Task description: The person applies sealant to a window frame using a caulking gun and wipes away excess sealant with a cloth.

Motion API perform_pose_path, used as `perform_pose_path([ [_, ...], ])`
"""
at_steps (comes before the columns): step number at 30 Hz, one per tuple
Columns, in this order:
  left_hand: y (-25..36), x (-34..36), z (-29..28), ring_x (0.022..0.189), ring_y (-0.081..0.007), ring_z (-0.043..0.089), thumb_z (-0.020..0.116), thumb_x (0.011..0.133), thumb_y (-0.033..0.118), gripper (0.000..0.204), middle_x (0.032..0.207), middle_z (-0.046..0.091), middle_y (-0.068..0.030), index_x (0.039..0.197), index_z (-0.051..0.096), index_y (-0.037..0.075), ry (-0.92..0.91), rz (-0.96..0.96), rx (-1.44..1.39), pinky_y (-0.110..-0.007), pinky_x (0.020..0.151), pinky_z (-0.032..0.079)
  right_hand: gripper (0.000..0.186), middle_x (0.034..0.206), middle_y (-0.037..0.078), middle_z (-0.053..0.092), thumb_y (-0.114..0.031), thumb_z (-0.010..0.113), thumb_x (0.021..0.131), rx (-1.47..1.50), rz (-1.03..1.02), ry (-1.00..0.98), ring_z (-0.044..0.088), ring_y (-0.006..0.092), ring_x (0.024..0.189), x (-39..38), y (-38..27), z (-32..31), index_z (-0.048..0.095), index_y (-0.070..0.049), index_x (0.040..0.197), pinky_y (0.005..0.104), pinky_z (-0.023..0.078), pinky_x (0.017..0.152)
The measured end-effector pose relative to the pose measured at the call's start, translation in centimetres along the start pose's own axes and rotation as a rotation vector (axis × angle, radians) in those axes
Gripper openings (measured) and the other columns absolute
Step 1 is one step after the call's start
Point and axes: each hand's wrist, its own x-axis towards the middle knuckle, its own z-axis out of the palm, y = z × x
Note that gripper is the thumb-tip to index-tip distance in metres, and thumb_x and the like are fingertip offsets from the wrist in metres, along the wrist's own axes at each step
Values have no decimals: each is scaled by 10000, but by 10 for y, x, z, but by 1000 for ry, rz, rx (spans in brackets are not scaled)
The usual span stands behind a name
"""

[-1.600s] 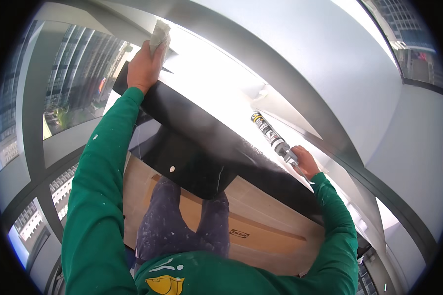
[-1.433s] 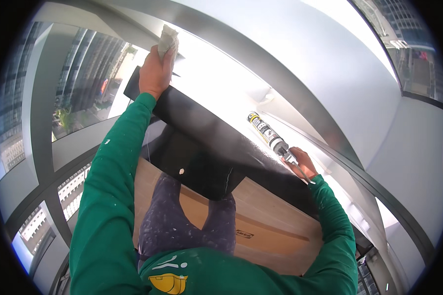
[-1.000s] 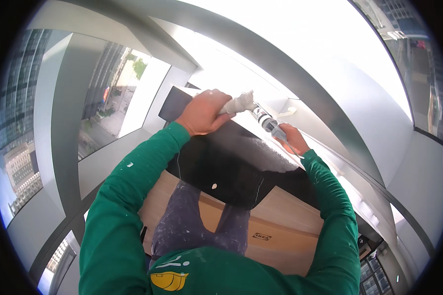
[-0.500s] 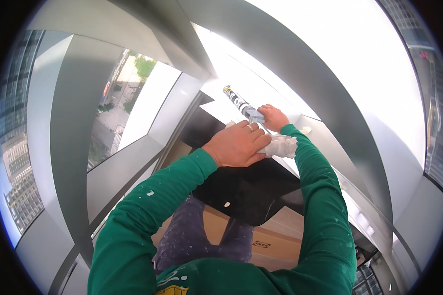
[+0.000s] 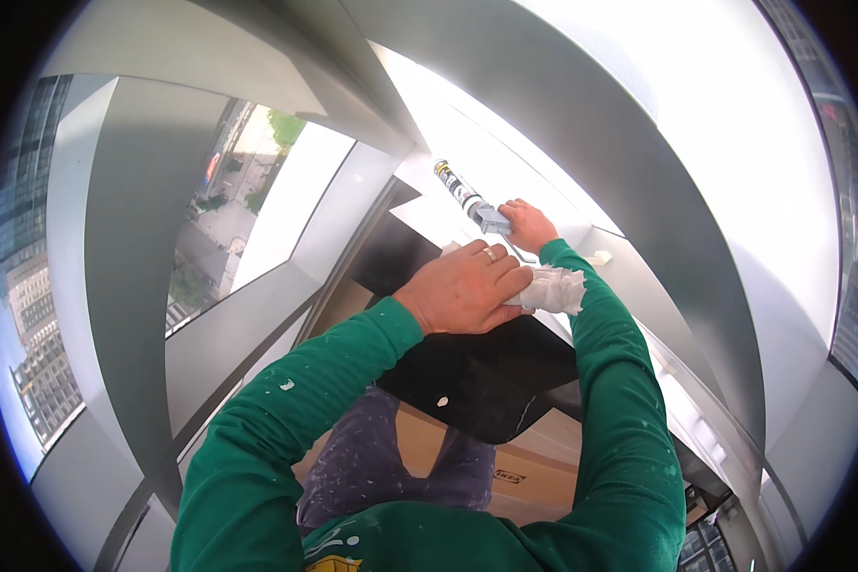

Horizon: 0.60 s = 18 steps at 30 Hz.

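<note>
My green shirt (image 5: 429, 539) fills the lower edge, and past it come my paint-flecked purple-grey trousers (image 5: 353, 467). A brown cardboard piece (image 5: 534, 474) shows between and beside my legs, with paler boarding around it. Above my knees is a glossy black panel (image 5: 477, 377) with 1 small pale chip (image 5: 442, 401) on it.

Over the panel's far part, my left hand (image 5: 463, 290) is palm down, a ring on 1 finger, its fingers curled around a crumpled white cloth (image 5: 555, 289) that juts out to the right, its long axis nearly level. I cannot tell if it touches my right sleeve (image 5: 620, 372).

Further off, my right hand (image 5: 530, 226) is closed around the grey grip of a caulking gun (image 5: 469, 202). The gun's long axis slants, its yellow-banded end pointing away from me to the upper left, over the bright white ledge (image 5: 424, 217); I cannot tell if it rests there.

Beyond are a broad grey beam (image 5: 629, 133), angled window frames (image 5: 138, 248), and outside, a street (image 5: 214, 234) far below and a pale building (image 5: 40, 334).
</note>
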Motion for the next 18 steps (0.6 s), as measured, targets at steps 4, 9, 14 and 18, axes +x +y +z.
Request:
perform_pose_path([
  [4, 0, -3, -3, 944, -305, 651, 756, 882, 367, 412, 1005, 651, -123, 1137, 604, 82, -29, -31, 10, -427, 868, 523, 209, 953, 127, 665, -46, 669, 760, 28, 9, 9, 629, 346, 1005, 4, -2, 6, 643, -40, 967, 450, 529, 888],
  [9, 0, 0, -5, 950, -306, 654, 758, 880, 360, 412, 1012, 655, -125, 1142, 605, 81, -24, -22, 15, -426, 871, 523, 203, 942, 132, 668, -40, 671, 751, 44, 26, 19, 634, 348, 982, 1, 7, 12, 644, -50, 952, 459, 524, 870],
  [14, 4, 6, -8, 953, -307, 654, 755, 887, 362, 416, 1012, 658, -123, 1154, 610, 78, -32, -24, 14, -425, 871, 525, 178, 914, 122, 674, -74, 689, 765, 24, 82, 23, 646, 350, 953, -5, 11, 12, 646, -58, 938, 462, 527, 852],
  [18, 8, 2, -13, 954, -307, 655, 754, 890, 369, 419, 1012, 659, -119, 1155, 611, 77, -39, -44, 30, -421, 868, 525, 132, 884, 112, 676, -145, 689, 811, 13, 69, 48, 660, 342, 925, -2, -5, 11, 653, -68, 911, 466, 537, 822],
])
